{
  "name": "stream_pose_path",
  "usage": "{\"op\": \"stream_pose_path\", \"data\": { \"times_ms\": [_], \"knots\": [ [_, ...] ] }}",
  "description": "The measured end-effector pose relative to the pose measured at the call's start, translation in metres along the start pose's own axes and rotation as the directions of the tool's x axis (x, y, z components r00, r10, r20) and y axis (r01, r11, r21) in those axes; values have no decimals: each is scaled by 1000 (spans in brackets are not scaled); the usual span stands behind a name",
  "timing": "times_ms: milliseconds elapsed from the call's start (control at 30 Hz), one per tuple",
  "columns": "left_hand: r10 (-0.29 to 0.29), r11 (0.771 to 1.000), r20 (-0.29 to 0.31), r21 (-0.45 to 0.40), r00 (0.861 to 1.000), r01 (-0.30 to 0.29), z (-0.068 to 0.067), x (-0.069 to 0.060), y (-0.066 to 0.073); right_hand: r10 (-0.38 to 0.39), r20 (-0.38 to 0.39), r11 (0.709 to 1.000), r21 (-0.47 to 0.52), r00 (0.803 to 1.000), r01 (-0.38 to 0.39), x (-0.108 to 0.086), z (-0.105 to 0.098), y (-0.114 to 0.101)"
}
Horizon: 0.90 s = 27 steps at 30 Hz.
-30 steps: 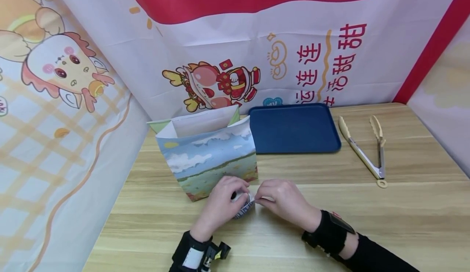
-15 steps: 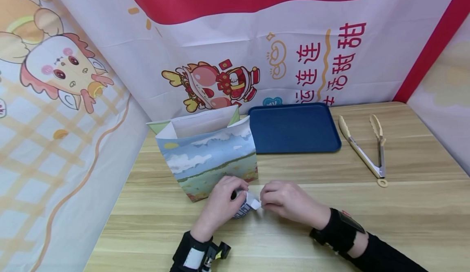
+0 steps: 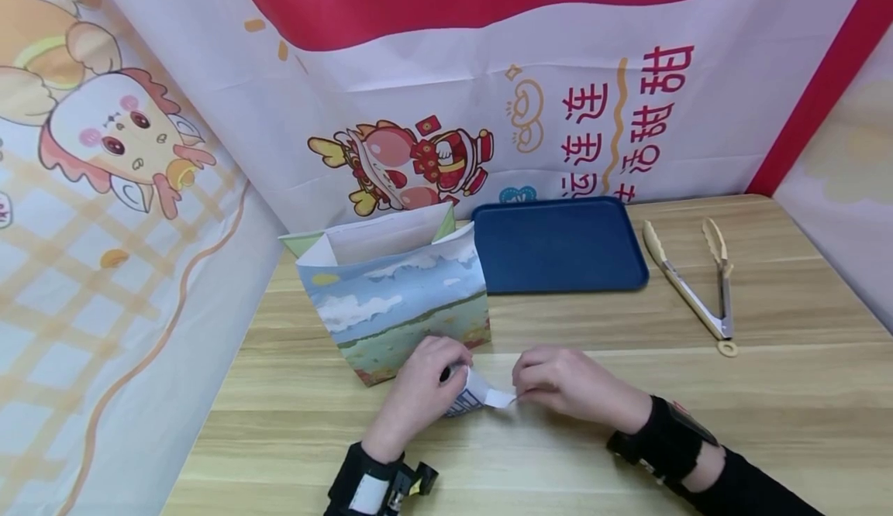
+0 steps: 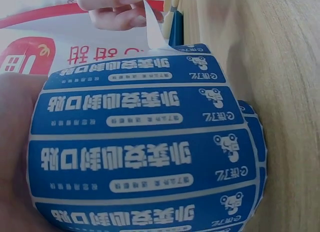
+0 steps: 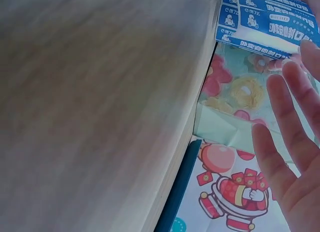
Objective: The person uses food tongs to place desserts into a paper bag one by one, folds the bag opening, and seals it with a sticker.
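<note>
A roll of blue sealing stickers [image 3: 463,403] with white print stands on the table in front of the paper bag [image 3: 405,299]. My left hand [image 3: 422,392] grips the roll from its left side, fingers over the top. From the roll a short white strip [image 3: 498,398] stretches to the right, and my right hand [image 3: 579,386] pinches its free end between thumb and forefinger. In the left wrist view the rows of stickers [image 4: 135,152] fill the middle, with the pale strip [image 4: 154,29] rising to the right fingers [image 4: 117,17]. The remaining right fingers [image 5: 287,122] spread loosely in the right wrist view.
The bag, printed with sky and meadow, stands upright with its top open. Behind and right of it lies a dark blue tray [image 3: 561,245]. Metal tongs with beige tips [image 3: 698,299] lie spread at the right. Printed cloth [image 3: 446,74] hangs behind the table.
My right hand has moved to the right, drawing out the strip, so more of it spans the gap between the hands. The left hand and roll stay nearly in place.
</note>
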<state>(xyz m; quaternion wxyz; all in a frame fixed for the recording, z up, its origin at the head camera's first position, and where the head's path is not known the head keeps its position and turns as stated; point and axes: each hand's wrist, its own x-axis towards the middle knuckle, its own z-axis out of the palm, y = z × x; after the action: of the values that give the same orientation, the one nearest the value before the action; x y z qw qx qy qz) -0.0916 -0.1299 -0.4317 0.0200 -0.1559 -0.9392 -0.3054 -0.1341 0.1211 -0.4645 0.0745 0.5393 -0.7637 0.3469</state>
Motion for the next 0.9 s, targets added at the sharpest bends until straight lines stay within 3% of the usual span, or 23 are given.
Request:
{"op": "stream_pose_path", "data": {
  "times_ms": [367, 500, 700, 900],
  "knots": [
    [38, 997, 0, 66, 999, -38, 0, 0, -4, 2, -1, 1000, 24, 1000, -2, -5, -5, 4],
    [24, 997, -3, 73, 1000, -24, -3, -1, -7, 34, -4, 998, 58, 999, -34, -7, -10, 7],
    [-40, 996, -26, 81, 999, 42, -11, -9, -13, 169, 10, 980, 105, 986, -169, -6, -21, 9],
    [-87, 989, -108, 107, 990, 99, -18, -25, -24, 320, 14, 940, 123, 947, -319, 5, -28, 5]
  ]
}}
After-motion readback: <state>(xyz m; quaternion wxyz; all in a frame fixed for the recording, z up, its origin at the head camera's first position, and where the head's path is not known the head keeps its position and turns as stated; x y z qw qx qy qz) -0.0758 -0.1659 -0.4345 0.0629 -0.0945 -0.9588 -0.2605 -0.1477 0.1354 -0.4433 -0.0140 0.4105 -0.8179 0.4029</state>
